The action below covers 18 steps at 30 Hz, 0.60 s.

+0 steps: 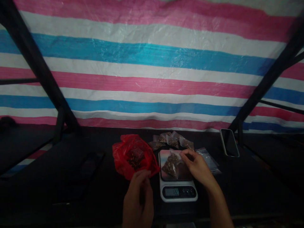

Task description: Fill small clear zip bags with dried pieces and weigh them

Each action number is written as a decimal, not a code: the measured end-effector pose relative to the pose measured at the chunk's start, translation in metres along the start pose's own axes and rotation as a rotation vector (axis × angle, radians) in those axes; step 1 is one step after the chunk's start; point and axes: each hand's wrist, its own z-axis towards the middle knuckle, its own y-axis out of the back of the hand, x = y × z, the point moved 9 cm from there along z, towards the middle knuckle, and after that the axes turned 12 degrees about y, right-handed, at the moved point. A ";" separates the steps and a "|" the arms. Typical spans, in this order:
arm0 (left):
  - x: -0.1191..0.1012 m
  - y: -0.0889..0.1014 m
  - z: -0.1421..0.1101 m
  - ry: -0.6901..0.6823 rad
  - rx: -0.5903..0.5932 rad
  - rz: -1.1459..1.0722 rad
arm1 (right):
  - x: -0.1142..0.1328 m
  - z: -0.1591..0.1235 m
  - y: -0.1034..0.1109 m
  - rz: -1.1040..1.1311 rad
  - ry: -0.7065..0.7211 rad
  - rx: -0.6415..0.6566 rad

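A kitchen scale (166, 192) with a lit display stands in front of me. On its pan lies a small clear zip bag (171, 165) partly filled with brown bits. My right hand (198, 166) pinches the top corner of that zip bag. My left hand (139, 199) is closed, thumb and fingers curled together, at the near edge of an open red plastic bag (123, 158); what its fingers hold, if anything, is hidden. Inside the red bag lie loose brown pieces (135, 161).
Several filled zip bags (172, 141) lie in a group behind the scale. Flat clear bags (209, 160) rest at its right. A phone (229, 142) lies farther right on the dark table (104, 202). Dark posts flank a striped plastic sheet (147, 85) behind.
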 end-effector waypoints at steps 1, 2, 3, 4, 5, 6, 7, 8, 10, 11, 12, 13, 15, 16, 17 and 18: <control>0.005 -0.001 0.003 0.057 -0.015 -0.016 | 0.007 0.001 -0.004 0.051 0.010 0.008; 0.010 -0.003 0.006 0.122 -0.020 -0.038 | 0.014 0.003 -0.009 0.107 0.022 0.017; 0.016 -0.006 0.008 0.195 -0.012 -0.069 | 0.022 0.004 -0.015 0.162 0.035 0.029; 0.021 -0.011 0.011 0.274 0.015 -0.111 | 0.030 0.006 -0.024 0.209 0.049 0.045; 0.026 -0.018 0.012 0.355 0.069 -0.166 | 0.037 0.007 -0.033 0.244 0.062 0.062; 0.029 -0.026 0.013 0.428 0.137 -0.234 | 0.043 0.009 -0.044 0.276 0.068 0.078; 0.031 -0.034 0.013 0.489 0.205 -0.312 | 0.048 0.010 -0.055 0.305 0.069 0.088; 0.031 -0.040 0.013 0.542 0.250 -0.395 | 0.052 0.012 -0.065 0.328 0.061 0.092; 0.035 -0.040 0.014 0.650 0.216 -0.541 | 0.056 0.014 -0.084 0.363 0.031 0.073; 0.040 -0.037 0.014 0.710 0.154 -0.600 | 0.057 0.015 -0.092 0.381 0.015 0.059; 0.046 -0.032 0.013 0.772 0.081 -0.653 | 0.058 0.016 -0.100 0.397 0.002 0.047; 0.053 -0.029 0.012 0.832 0.014 -0.703 | 0.060 0.017 -0.106 0.411 -0.006 0.040; 0.066 -0.027 0.009 0.936 -0.061 -0.804 | 0.064 0.018 -0.119 0.411 -0.009 0.064; 0.072 -0.028 0.007 0.978 -0.073 -0.854 | 0.067 0.018 -0.127 0.394 -0.008 0.100; 0.077 -0.031 0.005 1.016 -0.072 -0.905 | 0.069 0.017 -0.134 0.367 -0.004 0.147; 0.082 -0.034 0.002 1.052 -0.064 -0.954 | 0.072 0.016 -0.142 0.334 0.006 0.198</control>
